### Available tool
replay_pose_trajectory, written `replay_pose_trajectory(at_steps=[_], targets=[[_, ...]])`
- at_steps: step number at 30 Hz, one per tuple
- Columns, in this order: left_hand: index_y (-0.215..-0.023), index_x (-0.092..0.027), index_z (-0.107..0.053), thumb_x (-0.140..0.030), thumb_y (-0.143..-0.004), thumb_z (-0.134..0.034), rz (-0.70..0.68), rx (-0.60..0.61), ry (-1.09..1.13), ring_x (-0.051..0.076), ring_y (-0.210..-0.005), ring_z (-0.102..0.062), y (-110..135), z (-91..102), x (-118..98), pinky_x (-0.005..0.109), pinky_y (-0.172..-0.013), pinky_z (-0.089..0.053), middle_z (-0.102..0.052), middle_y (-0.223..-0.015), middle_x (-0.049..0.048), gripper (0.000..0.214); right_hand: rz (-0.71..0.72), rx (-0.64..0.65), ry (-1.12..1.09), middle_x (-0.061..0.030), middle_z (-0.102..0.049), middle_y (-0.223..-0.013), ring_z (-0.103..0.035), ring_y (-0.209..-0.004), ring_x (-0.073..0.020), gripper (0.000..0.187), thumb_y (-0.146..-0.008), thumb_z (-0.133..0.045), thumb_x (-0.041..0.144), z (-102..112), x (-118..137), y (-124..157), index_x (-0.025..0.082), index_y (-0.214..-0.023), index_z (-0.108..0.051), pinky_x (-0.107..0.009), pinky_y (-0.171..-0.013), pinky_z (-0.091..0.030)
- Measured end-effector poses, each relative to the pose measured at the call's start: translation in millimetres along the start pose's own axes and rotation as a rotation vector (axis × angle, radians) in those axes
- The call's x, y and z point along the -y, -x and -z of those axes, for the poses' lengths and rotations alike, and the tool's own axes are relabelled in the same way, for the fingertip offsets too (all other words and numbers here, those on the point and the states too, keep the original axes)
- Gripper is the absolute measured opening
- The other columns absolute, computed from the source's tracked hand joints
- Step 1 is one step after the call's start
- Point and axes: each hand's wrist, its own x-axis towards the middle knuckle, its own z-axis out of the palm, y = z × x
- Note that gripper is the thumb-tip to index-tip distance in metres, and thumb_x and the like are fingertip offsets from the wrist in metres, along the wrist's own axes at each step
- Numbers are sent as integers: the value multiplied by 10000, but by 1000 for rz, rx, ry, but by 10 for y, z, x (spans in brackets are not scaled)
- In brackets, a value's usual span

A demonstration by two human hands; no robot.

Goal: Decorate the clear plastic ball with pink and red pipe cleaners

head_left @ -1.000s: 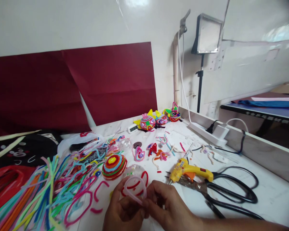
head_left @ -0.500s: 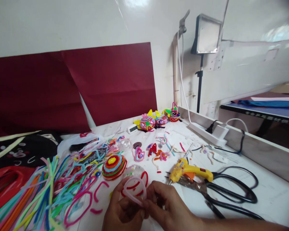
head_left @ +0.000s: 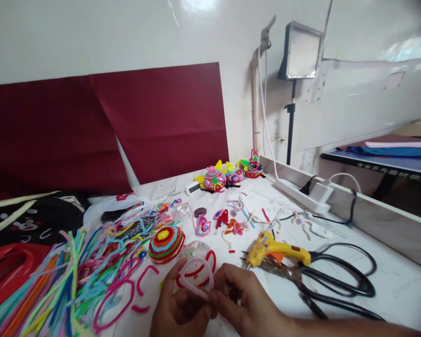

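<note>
A pale pink pipe cleaner (head_left: pixel 207 270), bent into a rounded loop, is pinched between both hands at the bottom centre. My left hand (head_left: pixel 180 304) is closed on its left and lower side, thumb against the lower end. The fingertips of my right hand (head_left: pixel 243 297) grip the loop at its lower right. Just behind the loop lies a clear plastic ball (head_left: pixel 198 249), with red pipe cleaner pieces (head_left: pixel 211 256) partly hidden by the loop. A ball wound in striped red, yellow, blue and green pipe cleaner (head_left: pixel 166 243) sits to the left of the hands.
A yellow glue gun (head_left: pixel 279 249) lies over black-handled scissors (head_left: pixel 337 281) on the right. Loose pipe cleaners (head_left: pixel 45 285) heap on the left. Several finished fish-like ornaments (head_left: pixel 214 179) stand at the back, near a white timer (head_left: pixel 192 188). A power strip (head_left: pixel 301 196) runs along the right edge.
</note>
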Motion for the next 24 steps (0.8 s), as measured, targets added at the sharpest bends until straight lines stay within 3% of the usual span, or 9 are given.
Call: replay_pose_trajectory(at_steps=[18,24], targets=[[-1381,-159,-337,-282,-408,-910,24,26,7,290,-685,-703,-16,31,0,328,-600,-534,-725,-692,65,1135,34,16,68,-38,-685,-690,-576,-600,-120,213,-876,-588,367,21,115,19,174,-791,-557,-207,-526,-382],[-1375,-147,-356,-276,-404,-908,20,26,4,290,-686,-704,-14,27,-17,331,-612,-543,-727,-697,71,1125,41,16,74,-17,-675,-679,-567,-579,-107,113,-859,-586,258,15,103,13,183,-787,-544,-192,-504,-365]])
